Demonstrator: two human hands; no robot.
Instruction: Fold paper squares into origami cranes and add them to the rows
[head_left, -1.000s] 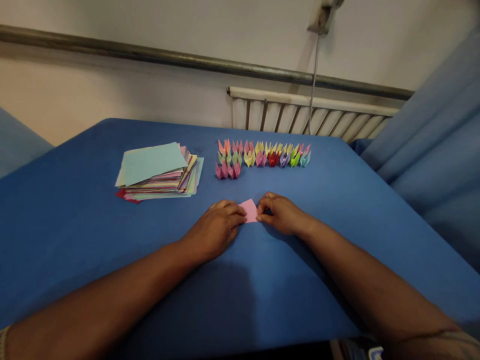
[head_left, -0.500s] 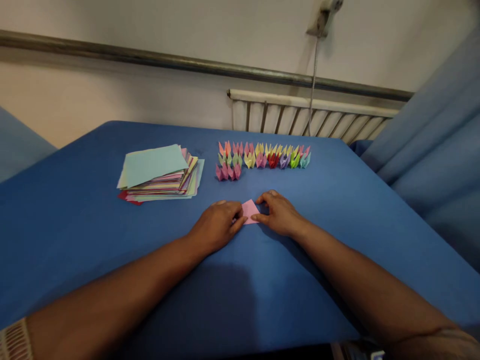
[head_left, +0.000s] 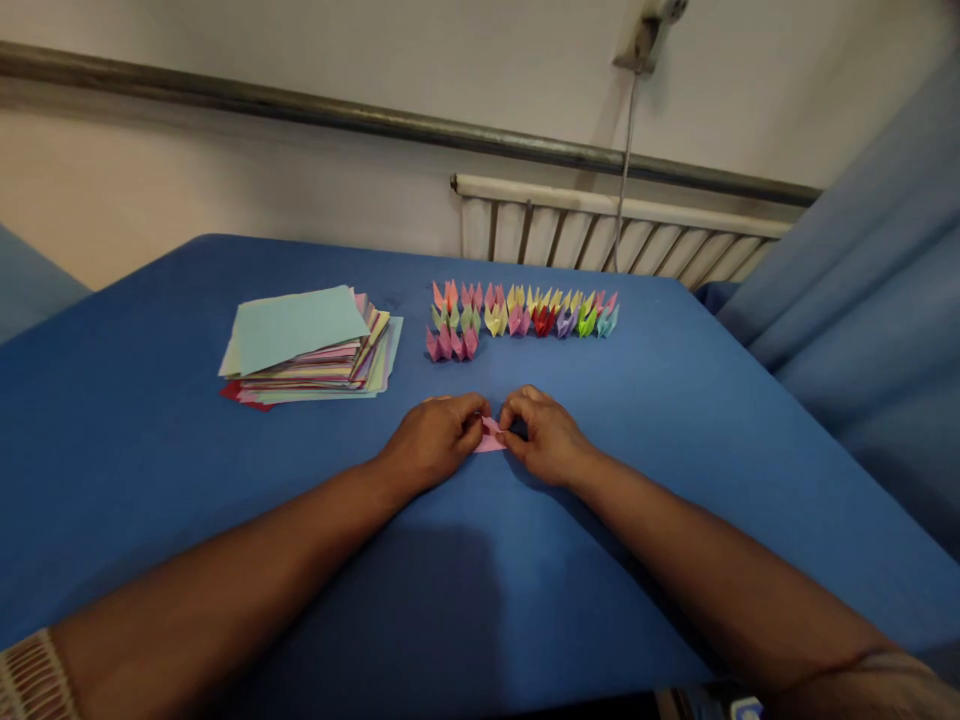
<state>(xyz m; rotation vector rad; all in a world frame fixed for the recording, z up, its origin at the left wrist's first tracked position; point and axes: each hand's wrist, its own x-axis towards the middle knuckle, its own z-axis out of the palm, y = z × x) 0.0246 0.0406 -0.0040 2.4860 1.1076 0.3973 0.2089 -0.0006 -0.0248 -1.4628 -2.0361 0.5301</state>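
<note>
A small folded pink paper (head_left: 491,442) lies on the blue tabletop between my two hands, its upper part lifted and bent. My left hand (head_left: 436,440) pinches its left side with thumb and forefinger. On the right side, my right hand (head_left: 545,435) has its thumb and fingertips closed on the paper. The fingers partly cover the creases. Beyond my hands stand rows of folded paper cranes (head_left: 519,320) in pink, yellow, green, red, purple and light blue.
A thick stack of coloured paper sheets (head_left: 300,335) lies to the left on the blue table cover (head_left: 360,600). Behind the table are a white radiator (head_left: 570,198), a wall pipe (head_left: 315,108) and a hanging cord (head_left: 627,150). A blue curtain (head_left: 862,270) hangs at right.
The pink paper was flat with a pointed top; now its upper part is raised and folded. My right hand has moved left, closer to my left hand. The view has shifted slightly.
</note>
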